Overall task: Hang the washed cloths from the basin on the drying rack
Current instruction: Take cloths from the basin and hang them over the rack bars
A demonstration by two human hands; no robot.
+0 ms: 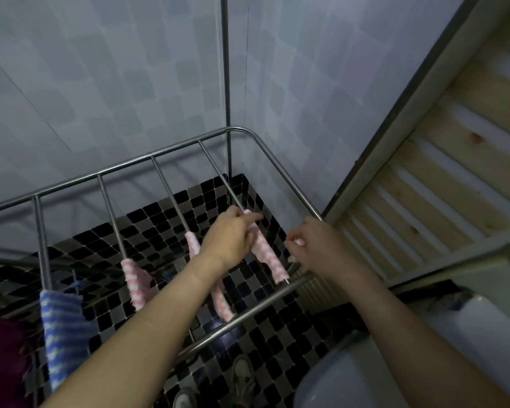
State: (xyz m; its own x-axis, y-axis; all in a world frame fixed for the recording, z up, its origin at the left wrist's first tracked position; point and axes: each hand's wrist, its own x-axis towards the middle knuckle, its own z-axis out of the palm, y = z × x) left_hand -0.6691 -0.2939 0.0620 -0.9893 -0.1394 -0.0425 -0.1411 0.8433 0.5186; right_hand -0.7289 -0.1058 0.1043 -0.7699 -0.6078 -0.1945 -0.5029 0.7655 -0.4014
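Observation:
A steel drying rack (165,150) with several crossbars stands in front of me. Over its rightmost bar lies a pink and white checked cloth (268,254). My left hand (231,237) pinches the far end of that cloth on the bar. My right hand (315,245) pinches a small pink bit of cloth beside the rack's right rail. Two more pink cloths (136,285) hang on the middle bars, one partly hidden by my left arm. A blue and white striped cloth (61,328) hangs on the left bar. The basin (336,381) shows at the lower right, blurred.
A dark red cloth (0,357) hangs at the far left edge. Below the rack is a black and grey mosaic floor (147,228). A slatted wooden frame (442,160) leans on the right, tiled walls (100,83) stand behind, and my shoes (242,378) show below.

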